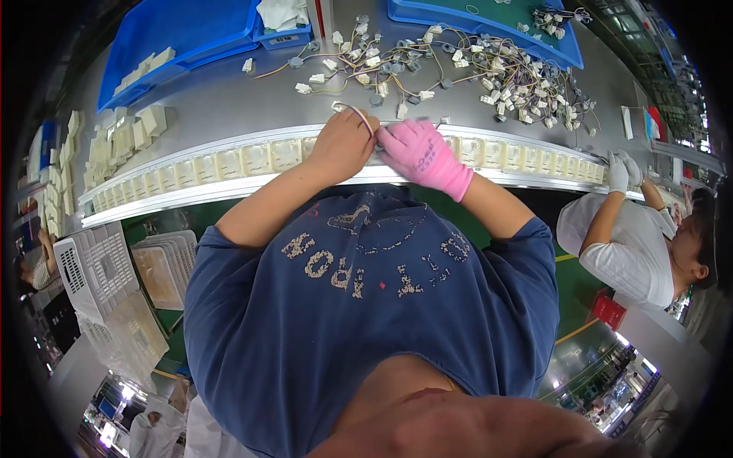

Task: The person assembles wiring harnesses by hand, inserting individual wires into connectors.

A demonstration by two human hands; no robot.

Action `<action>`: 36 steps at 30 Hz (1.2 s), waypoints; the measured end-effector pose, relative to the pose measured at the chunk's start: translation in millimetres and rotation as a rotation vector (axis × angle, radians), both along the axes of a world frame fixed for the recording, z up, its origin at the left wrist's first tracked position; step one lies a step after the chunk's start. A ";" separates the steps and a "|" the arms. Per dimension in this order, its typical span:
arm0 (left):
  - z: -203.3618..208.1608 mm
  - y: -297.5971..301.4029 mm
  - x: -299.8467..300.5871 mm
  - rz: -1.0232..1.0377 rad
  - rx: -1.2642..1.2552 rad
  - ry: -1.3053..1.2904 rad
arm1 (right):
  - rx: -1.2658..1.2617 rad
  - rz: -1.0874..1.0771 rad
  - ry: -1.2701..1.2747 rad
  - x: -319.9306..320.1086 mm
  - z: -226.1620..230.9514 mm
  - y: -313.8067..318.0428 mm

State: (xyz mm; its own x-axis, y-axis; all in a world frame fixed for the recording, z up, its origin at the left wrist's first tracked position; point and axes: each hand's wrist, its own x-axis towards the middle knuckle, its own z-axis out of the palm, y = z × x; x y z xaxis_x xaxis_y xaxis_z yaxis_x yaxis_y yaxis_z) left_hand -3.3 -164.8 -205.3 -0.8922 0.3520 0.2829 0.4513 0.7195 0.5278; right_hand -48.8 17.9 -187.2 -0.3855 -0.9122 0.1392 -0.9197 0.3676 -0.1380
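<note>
My bare left hand point(343, 146) is closed over the metal rail, with a thin wire harness point(359, 114) looped across its fingers. One white connector of that harness sticks out beyond the knuckles. Touching it from the right is my right hand point(427, 159) in a pink glove, its fingers bent and pressed together; what they grip is hidden. Beneath both hands runs a long row of cream plastic housings point(286, 154), set side by side in the rail point(221, 188). The housings directly under my fingers are covered.
Tangled wire harnesses point(496, 76) with white and grey connectors lie beyond the rail. Blue bins point(183, 38) stand at the back. Loose cream housings point(122, 141) are heaped at the left, above white plastic crates point(95, 267). At right, a co-worker's gloved hands point(622, 172) reach the rail's end.
</note>
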 end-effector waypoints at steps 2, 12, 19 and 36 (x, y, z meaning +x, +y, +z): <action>-4.7 7.8 5.3 0.125 0.021 0.083 | -0.178 -0.079 0.073 10.9 -11.7 2.3; -1.1 8.0 6.2 0.165 -0.007 0.008 | -0.382 -0.259 -0.010 22.2 -13.7 -10.0; -2.6 13.4 7.3 0.186 -0.033 0.012 | -0.384 -0.280 -0.015 25.5 -20.4 -10.4; -3.1 22.4 2.8 0.143 -0.172 0.091 | -0.338 0.181 0.214 -18.3 32.7 -15.1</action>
